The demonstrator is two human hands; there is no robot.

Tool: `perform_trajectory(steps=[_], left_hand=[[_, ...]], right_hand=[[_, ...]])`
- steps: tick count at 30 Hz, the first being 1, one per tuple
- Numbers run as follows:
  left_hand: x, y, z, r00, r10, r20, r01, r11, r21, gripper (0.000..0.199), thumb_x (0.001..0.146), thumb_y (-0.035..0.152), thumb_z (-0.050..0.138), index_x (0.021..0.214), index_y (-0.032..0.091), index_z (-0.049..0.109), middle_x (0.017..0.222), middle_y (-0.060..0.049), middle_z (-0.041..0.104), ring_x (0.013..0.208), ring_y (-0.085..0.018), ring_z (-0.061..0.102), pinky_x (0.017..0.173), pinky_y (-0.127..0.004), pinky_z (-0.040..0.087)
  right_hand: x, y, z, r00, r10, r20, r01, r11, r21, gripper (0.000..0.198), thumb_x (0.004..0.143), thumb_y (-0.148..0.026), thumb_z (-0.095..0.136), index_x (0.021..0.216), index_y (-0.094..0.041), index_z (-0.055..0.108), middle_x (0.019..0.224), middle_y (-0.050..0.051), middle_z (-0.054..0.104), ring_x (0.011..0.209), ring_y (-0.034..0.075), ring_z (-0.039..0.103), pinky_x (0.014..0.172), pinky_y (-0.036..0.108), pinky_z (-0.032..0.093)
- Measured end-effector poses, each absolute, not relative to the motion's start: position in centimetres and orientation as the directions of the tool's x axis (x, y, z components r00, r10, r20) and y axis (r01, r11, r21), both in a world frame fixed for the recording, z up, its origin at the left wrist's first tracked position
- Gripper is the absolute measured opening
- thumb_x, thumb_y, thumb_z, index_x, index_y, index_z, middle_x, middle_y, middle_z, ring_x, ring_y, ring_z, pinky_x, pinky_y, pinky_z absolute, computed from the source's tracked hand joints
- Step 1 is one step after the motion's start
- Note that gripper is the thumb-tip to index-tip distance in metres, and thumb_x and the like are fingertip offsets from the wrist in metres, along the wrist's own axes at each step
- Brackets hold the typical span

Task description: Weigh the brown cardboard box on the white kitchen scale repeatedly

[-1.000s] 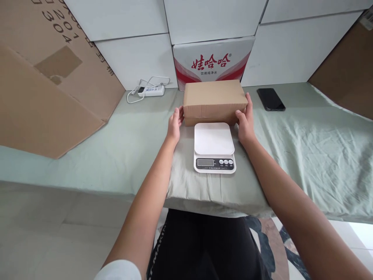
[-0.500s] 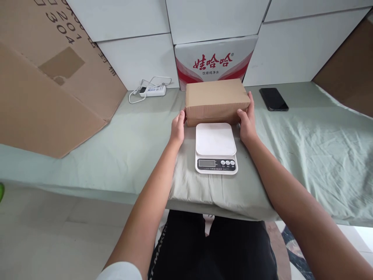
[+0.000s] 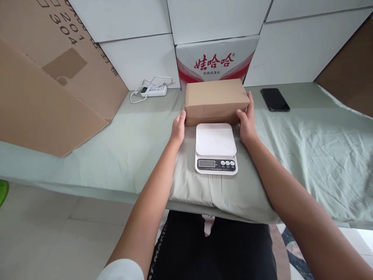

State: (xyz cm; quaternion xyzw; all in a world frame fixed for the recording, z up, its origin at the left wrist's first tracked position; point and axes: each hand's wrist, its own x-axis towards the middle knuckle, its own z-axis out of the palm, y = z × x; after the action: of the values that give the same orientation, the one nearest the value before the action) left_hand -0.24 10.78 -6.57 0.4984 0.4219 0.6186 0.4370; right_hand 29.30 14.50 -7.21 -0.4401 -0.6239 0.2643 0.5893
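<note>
A brown cardboard box sits on the cloth-covered surface, held between my two hands. My left hand presses on its left end, thumb up and the other fingers mostly hidden behind the side. Around the right end, my right hand grips with the thumb on the front face and fingers along the side. Directly in front of the box, between my forearms, lies a white digital kitchen scale with a bare platform. Its small display looks blank, with several round buttons to the right of it.
Behind the box stands a white and red printed carton against white panels. A white device with a cable lies at back left, a black phone at back right. Large cardboard leans at the left, and brown board stands far right.
The view has shifted very slightly. Both hands stay on the cardboard box, and the box and scale show no clear movement.
</note>
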Motion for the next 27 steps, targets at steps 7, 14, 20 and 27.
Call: perform_trajectory(steps=[7,14,20,27], left_hand=[[0.0,10.1,-5.7,-0.114,0.952,0.285,-0.064,-0.294,0.954,0.085,0.088,0.099,0.06,0.125,0.025,0.082,0.139,-0.013,0.083,0.162,-0.04,0.059,0.136,-0.054,0.047],[-0.1,9.4,-5.2,-0.149,0.937,0.315,-0.045,-0.325,0.945,0.083,0.088,0.096,0.064,0.127,0.024,0.081,0.146,-0.013,0.081,0.161,-0.039,0.06,0.138,-0.051,0.045],[-0.3,8.7,-4.9,-0.169,0.92,0.353,-0.039,-0.364,0.931,0.081,0.088,0.095,0.066,0.124,0.024,0.079,0.144,-0.015,0.081,0.155,-0.038,0.065,0.133,-0.049,0.049],[0.4,4.0,-2.6,-0.188,0.824,0.534,0.025,-0.54,0.841,0.079,0.093,0.092,0.059,0.132,0.025,0.074,0.142,-0.014,0.08,0.148,-0.037,0.07,0.125,-0.048,0.056]], right_hand=[[29.3,14.5,-7.2,0.08,0.865,0.495,0.236,0.466,-0.853,0.093,0.095,-0.079,0.055,0.176,-0.039,0.032,0.189,0.002,0.036,0.178,0.034,0.032,0.149,0.064,0.027],[29.1,14.1,-6.9,0.08,0.855,0.513,0.207,0.489,-0.847,0.097,0.094,-0.084,0.054,0.177,-0.041,0.03,0.188,0.001,0.037,0.179,0.034,0.032,0.15,0.066,0.024],[28.2,11.8,-4.9,0.089,0.827,0.554,0.192,0.532,-0.825,0.091,0.098,-0.08,0.054,0.177,-0.042,0.03,0.187,0.002,0.039,0.177,0.035,0.035,0.147,0.067,0.031],[28.1,5.9,-0.9,0.104,0.73,0.675,0.27,0.633,-0.726,0.103,0.091,-0.094,0.054,0.178,-0.045,0.03,0.19,0.0,0.031,0.182,0.038,0.023,0.149,0.066,0.026]])
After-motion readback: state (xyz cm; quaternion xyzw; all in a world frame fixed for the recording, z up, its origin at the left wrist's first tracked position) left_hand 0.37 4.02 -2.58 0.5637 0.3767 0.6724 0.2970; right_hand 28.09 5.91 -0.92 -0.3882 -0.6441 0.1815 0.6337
